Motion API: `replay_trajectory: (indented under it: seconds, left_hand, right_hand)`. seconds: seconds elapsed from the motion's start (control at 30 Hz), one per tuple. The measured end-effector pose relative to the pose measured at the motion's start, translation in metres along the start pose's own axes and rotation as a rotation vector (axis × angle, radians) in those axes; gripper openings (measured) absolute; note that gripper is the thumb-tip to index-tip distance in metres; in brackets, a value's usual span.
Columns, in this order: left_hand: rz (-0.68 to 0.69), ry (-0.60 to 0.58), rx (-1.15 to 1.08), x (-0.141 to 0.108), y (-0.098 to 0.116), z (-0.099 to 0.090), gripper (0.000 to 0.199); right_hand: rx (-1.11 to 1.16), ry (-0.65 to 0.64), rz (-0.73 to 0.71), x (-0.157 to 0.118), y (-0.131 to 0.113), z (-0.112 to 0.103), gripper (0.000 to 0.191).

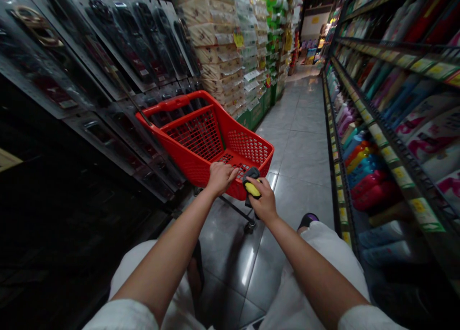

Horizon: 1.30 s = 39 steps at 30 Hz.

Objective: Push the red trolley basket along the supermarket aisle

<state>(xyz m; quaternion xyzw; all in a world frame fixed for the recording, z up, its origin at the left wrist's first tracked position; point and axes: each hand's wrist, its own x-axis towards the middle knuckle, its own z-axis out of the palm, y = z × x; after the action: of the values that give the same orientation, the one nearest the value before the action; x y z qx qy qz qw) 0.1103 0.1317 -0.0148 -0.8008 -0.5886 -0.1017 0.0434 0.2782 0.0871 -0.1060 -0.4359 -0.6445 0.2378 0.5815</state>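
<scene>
Stands in a shop aisle on a floor of glossy grey tiles (305, 147), with bare forearms stretched forward and down. Faces a red plastic shopping cart with a lattice-walled basket (183, 159), set aslant toward the left side of the aisle, just ahead of both legs, with its push handle at the far end. Lays the left hand (222, 177) over the near rim of the basket, with bent fingers pointing inward. Cannot tell whether clasping the rim firmly or only touching it.

Grasps in the right hand (264, 199) a dark grey object with a bright yellow oval part (252, 189), right at the cart's near corner. Cannot make out whether fixed to the cart there or held against it. Shows beneath that corner a dark metal frame (233, 208) and a small caster (248, 227).

Wears loose white trousers (323, 253) and dark shoes (308, 219). Has on the left clear packs of dark goods hung in rows (147, 37), then tall stacks of beige packages (219, 52). Has on the right dark shelves (381, 133) crowded with many-coloured bottles and packs (362, 162).
</scene>
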Motion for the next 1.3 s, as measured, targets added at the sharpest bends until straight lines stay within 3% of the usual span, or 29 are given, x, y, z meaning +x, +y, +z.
replay_trajectory:
  seconds: [0.13,0.2,0.37,0.67,0.97,1.2,1.3]
  left_hand:
    - [0.061,0.029,-0.039,0.002,0.004,0.003,0.053]
    - [0.085,0.04,-0.049,0.003,0.006,0.005,0.055]
    - [0.074,0.048,-0.028,0.008,0.015,0.01,0.054]
    - [0.023,0.075,-0.019,0.018,0.025,0.014,0.051]
    - [0.045,0.042,0.006,0.015,0.028,0.011,0.049]
    - [-0.018,0.034,0.03,0.021,0.027,0.01,0.047]
    - [-0.026,0.042,0.024,0.02,0.025,0.01,0.046]
  right_hand:
    - [0.121,0.402,0.235,0.033,0.035,-0.006,0.049]
    - [0.182,0.454,0.301,0.047,0.052,-0.005,0.052]
    - [0.24,0.441,0.32,0.045,0.064,0.002,0.051]
    - [0.161,0.228,0.258,-0.013,0.026,0.015,0.055]
    - [0.137,0.364,0.33,0.032,0.052,0.004,0.061]
    - [0.084,0.264,0.227,-0.027,0.034,0.036,0.056]
    - [0.106,0.313,0.334,-0.033,0.049,0.041,0.056]
